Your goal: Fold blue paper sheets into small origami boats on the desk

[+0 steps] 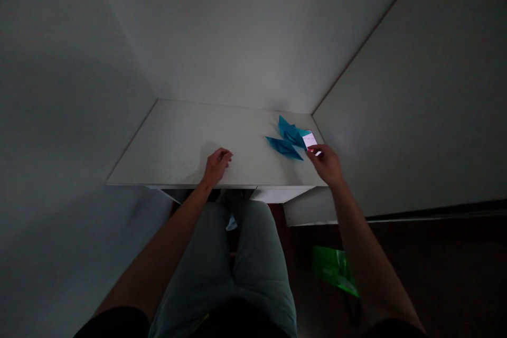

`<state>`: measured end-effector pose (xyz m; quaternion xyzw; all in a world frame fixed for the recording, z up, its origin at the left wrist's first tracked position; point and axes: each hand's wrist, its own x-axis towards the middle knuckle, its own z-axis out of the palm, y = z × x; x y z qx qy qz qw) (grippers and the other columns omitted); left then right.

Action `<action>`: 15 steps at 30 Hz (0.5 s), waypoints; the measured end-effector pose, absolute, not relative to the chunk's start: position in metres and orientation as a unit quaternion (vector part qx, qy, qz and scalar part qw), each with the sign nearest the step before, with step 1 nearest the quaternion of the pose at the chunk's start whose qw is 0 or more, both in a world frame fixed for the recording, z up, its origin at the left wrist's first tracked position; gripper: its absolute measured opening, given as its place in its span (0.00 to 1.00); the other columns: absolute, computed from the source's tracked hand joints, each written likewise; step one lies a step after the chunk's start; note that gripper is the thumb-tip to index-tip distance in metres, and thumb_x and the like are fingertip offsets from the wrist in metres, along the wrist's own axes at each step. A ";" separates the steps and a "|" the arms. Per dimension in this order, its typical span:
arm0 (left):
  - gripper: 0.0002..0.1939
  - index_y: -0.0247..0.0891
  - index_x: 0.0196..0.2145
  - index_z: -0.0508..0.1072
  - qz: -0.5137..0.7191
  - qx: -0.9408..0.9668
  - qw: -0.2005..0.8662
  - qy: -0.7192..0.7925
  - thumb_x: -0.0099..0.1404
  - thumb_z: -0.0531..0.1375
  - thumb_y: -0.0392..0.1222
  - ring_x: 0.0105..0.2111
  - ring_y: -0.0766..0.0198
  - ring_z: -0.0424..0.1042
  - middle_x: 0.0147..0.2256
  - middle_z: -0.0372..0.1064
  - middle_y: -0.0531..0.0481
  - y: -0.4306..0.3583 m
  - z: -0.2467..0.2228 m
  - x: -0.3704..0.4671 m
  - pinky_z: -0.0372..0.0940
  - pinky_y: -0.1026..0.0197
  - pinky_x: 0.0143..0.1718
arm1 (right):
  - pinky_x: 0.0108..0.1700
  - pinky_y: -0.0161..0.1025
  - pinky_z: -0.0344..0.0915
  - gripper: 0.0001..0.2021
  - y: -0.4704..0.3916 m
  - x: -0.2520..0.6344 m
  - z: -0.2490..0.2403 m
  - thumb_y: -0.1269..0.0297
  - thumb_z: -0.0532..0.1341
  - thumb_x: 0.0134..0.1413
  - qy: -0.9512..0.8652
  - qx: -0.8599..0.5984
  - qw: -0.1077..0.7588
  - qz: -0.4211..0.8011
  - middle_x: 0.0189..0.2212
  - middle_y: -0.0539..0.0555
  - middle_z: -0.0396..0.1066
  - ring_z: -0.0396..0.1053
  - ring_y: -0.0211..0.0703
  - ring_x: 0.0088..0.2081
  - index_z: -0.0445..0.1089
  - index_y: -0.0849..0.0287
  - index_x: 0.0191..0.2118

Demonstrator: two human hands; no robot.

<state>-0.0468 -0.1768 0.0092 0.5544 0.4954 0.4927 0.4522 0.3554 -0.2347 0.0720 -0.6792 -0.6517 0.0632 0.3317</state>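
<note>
Both my hands are over the white, smooth-topped bench [174, 140], each doing something different. My left hand [217, 163] is near the front edge, left of the coloured things, its fingers loosely curled and only partly open, with nothing visible in it; I cannot tell whether it rests on the surface or hangs just above. My right hand [325, 162] is at the right end, thumb and fingers drawn close together at the near end of a small rectangular phone with a bright, whitish screen [309, 140]. Whether I grip that phone or only touch its screen, I cannot tell. The phone lies by the bench's right edge, just beside a cluster of blue, sharp-pointed folded pieces that look like paper. I judge the step in hand to be attending to the phone, with the folded pieces left alone for now; the next move seems to call for a light, precise fingertip on the screen, keeping clear of the blue points close by. Counting up, I have two hands, one phone and one bench. Of the blue pieces I make out at least two: a slim one nearer me [283, 148] and a bulkier one behind it [288, 129]. That rear group overlaps, so a third may be among it. One shiny green bag [332, 266] is down on the dark floor, at my right.
</note>
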 end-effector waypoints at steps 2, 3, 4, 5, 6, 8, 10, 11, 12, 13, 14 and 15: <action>0.16 0.41 0.33 0.75 0.495 0.548 0.463 0.490 0.62 0.63 0.58 0.25 0.64 0.68 0.27 0.72 0.52 -0.176 0.008 -0.048 0.65 0.60 0.29 | 0.45 0.49 0.74 0.20 -0.208 0.344 0.065 0.49 0.63 0.70 -0.654 -0.691 0.302 0.054 0.45 0.63 0.79 0.75 0.50 0.38 0.76 0.61 0.54; 0.17 0.42 0.33 0.75 0.495 0.546 0.468 0.488 0.62 0.63 0.58 0.25 0.64 0.69 0.28 0.72 0.52 -0.176 0.008 -0.049 0.66 0.60 0.29 | 0.46 0.49 0.73 0.21 -0.195 0.338 0.062 0.50 0.63 0.68 -0.656 -0.701 0.275 0.045 0.47 0.64 0.79 0.75 0.52 0.40 0.75 0.61 0.56; 0.17 0.42 0.33 0.76 0.495 0.543 0.474 0.485 0.62 0.63 0.59 0.26 0.64 0.69 0.28 0.72 0.52 -0.177 0.007 -0.050 0.66 0.60 0.29 | 0.47 0.49 0.72 0.21 -0.184 0.332 0.059 0.52 0.64 0.67 -0.660 -0.711 0.239 0.036 0.50 0.65 0.79 0.76 0.54 0.43 0.75 0.60 0.57; 0.17 0.42 0.34 0.76 0.496 0.540 0.480 0.481 0.62 0.63 0.59 0.26 0.64 0.69 0.28 0.73 0.51 -0.178 0.007 -0.051 0.67 0.60 0.29 | 0.47 0.48 0.71 0.20 -0.174 0.327 0.057 0.53 0.64 0.66 -0.663 -0.721 0.197 0.029 0.53 0.66 0.79 0.76 0.56 0.46 0.75 0.58 0.58; 0.17 0.42 0.34 0.76 0.497 0.538 0.487 0.476 0.63 0.64 0.59 0.27 0.63 0.70 0.29 0.73 0.51 -0.179 0.006 -0.052 0.67 0.60 0.30 | 0.46 0.48 0.70 0.19 -0.165 0.323 0.056 0.55 0.65 0.66 -0.666 -0.730 0.153 0.025 0.55 0.66 0.78 0.76 0.57 0.47 0.76 0.57 0.57; 0.17 0.42 0.35 0.76 0.499 0.531 0.500 0.468 0.63 0.65 0.59 0.28 0.62 0.72 0.30 0.74 0.50 -0.182 0.003 -0.054 0.69 0.60 0.31 | 0.43 0.47 0.68 0.13 -0.150 0.318 0.057 0.58 0.63 0.66 -0.672 -0.736 0.082 0.025 0.55 0.65 0.79 0.76 0.57 0.47 0.78 0.55 0.51; 0.17 0.43 0.37 0.76 0.502 0.522 0.512 0.461 0.65 0.64 0.60 0.29 0.62 0.73 0.30 0.75 0.50 -0.183 0.000 -0.055 0.70 0.59 0.31 | 0.41 0.46 0.66 0.10 -0.135 0.313 0.060 0.59 0.62 0.66 -0.682 -0.726 0.076 0.042 0.48 0.64 0.80 0.75 0.55 0.43 0.78 0.56 0.45; 0.17 0.43 0.39 0.76 0.505 0.519 0.514 0.459 0.67 0.64 0.60 0.29 0.62 0.73 0.31 0.75 0.50 -0.181 -0.001 -0.054 0.70 0.59 0.31 | 0.41 0.45 0.66 0.09 -0.127 0.308 0.060 0.58 0.62 0.66 -0.689 -0.715 0.103 0.063 0.44 0.62 0.80 0.75 0.54 0.40 0.77 0.56 0.42; 0.17 0.44 0.42 0.76 0.510 0.520 0.509 0.458 0.68 0.63 0.60 0.30 0.62 0.73 0.33 0.75 0.50 -0.176 -0.002 -0.054 0.70 0.59 0.31 | 0.40 0.45 0.65 0.10 -0.118 0.301 0.060 0.56 0.62 0.65 -0.694 -0.699 0.141 0.093 0.39 0.60 0.80 0.74 0.52 0.38 0.76 0.55 0.40; 0.18 0.44 0.46 0.76 0.518 0.525 0.497 0.458 0.69 0.63 0.59 0.32 0.62 0.74 0.37 0.76 0.48 -0.169 -0.002 -0.053 0.70 0.59 0.32 | 0.39 0.44 0.65 0.11 -0.109 0.291 0.060 0.53 0.62 0.64 -0.698 -0.679 0.186 0.130 0.36 0.57 0.79 0.72 0.50 0.35 0.75 0.55 0.39; 0.19 0.45 0.50 0.75 0.528 0.533 0.476 0.458 0.69 0.64 0.58 0.35 0.61 0.75 0.42 0.77 0.47 -0.159 -0.001 -0.052 0.71 0.59 0.34 | 0.38 0.43 0.65 0.13 -0.098 0.278 0.058 0.50 0.61 0.64 -0.698 -0.656 0.231 0.171 0.33 0.55 0.77 0.71 0.48 0.33 0.73 0.55 0.38; 0.22 0.45 0.55 0.73 0.539 0.544 0.451 0.459 0.69 0.65 0.58 0.39 0.60 0.76 0.47 0.76 0.44 -0.145 0.000 -0.050 0.72 0.58 0.37 | 0.38 0.42 0.65 0.15 -0.088 0.263 0.055 0.48 0.61 0.63 -0.699 -0.629 0.268 0.210 0.31 0.53 0.75 0.70 0.47 0.32 0.72 0.54 0.36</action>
